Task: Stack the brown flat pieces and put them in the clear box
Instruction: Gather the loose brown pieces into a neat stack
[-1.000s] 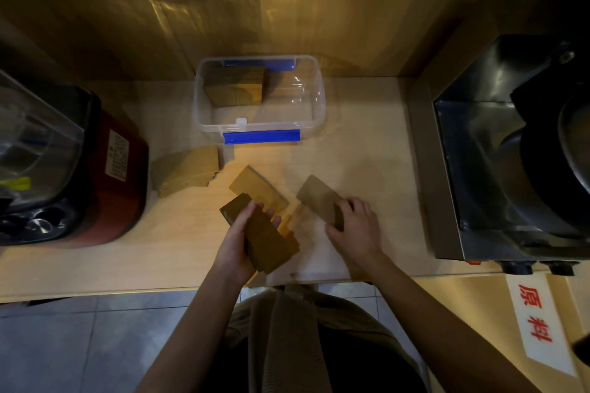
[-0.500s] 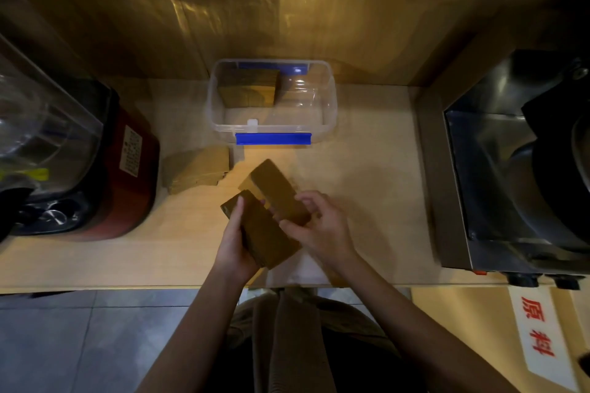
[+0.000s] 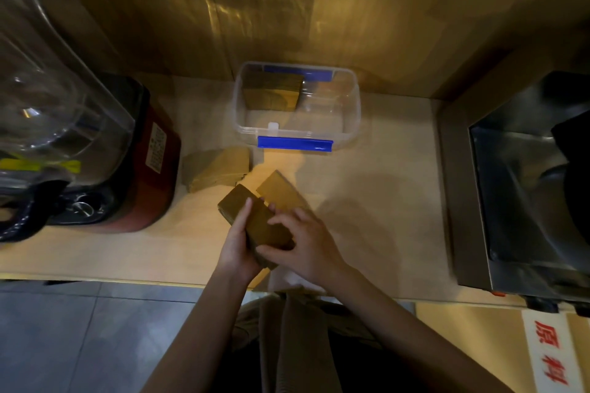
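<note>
Since a second ago our right hand (image 3: 305, 242) has come off the table and joined our left hand (image 3: 238, 247); both now clasp one stack of brown pieces (image 3: 255, 222). We stand at a pale wooden counter (image 3: 383, 201) against a wood-panelled wall, grey floor tiles below. Behind the stack sits the clear box (image 3: 297, 105) with blue clips, brown pieces already inside; one loose piece (image 3: 279, 191) and a small pile (image 3: 217, 169) lie between them.
</note>
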Motion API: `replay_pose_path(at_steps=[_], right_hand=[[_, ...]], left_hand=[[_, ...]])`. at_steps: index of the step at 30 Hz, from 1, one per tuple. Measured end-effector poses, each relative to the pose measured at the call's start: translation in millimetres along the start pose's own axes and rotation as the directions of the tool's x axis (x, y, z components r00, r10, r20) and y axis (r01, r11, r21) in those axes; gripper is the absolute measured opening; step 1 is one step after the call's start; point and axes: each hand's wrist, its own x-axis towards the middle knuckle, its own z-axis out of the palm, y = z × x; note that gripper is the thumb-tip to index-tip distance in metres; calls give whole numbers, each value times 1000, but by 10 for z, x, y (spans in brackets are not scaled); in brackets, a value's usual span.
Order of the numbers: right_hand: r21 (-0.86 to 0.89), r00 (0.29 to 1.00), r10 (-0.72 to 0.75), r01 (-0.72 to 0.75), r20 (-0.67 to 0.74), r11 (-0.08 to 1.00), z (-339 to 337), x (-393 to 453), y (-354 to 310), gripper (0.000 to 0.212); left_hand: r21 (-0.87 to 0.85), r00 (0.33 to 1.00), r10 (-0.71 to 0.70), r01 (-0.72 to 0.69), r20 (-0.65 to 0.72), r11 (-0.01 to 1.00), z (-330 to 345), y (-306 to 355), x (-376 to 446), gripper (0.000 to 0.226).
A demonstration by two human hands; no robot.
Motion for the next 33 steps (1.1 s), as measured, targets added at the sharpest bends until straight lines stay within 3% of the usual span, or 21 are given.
replay_pose_path(at_steps=[2,4,6,8,13,18,22,25,28,30,33], right_hand=[[96,998,27,-32,50,995,-39,59,31,38],[175,996,81,-74,-35,982,-54,179,80,29],[37,981,111,-107,-157,994,-43,325,182,23],[-159,974,85,-119,-209,980,3,451,304,31],[-470,986,129,-164,-106,867,256,616,558,69],[-612,991,69,-124,-113,781,335,571,657,57],[-456,988,103,-143,-111,878,201,552,633,56],[-70,959,160,-181,-234,981,31,489,480,52],[234,961,92,-30,-261,972,-56,324,257,42],[264,980,48,5,-194,965,-42,173,110,42],[156,994,-1,17,-108,988,30,3,-5,50]], left_hand=[[2,999,-19,19,-34,1000,-36,12,-1,29],[-22,998,-19,18,-55,1000,-67,27,-7,32],[-73,997,-23,18,-68,997,-75,40,-7,28],[-132,994,-46,34,-94,991,-93,56,-7,22],[-130,986,-38,17,-161,991,-163,83,-34,21],[-137,981,-34,8,-192,990,-208,72,-71,24],[-102,983,-32,13,-181,995,-211,37,-74,31],[-62,984,-28,18,-174,998,-172,23,-77,33],[-26,990,-11,7,-142,1000,-129,-4,-90,44],[6,998,11,-11,-65,1000,-95,-25,-122,49],[5,998,31,-31,50,1000,-47,-36,-136,61]])
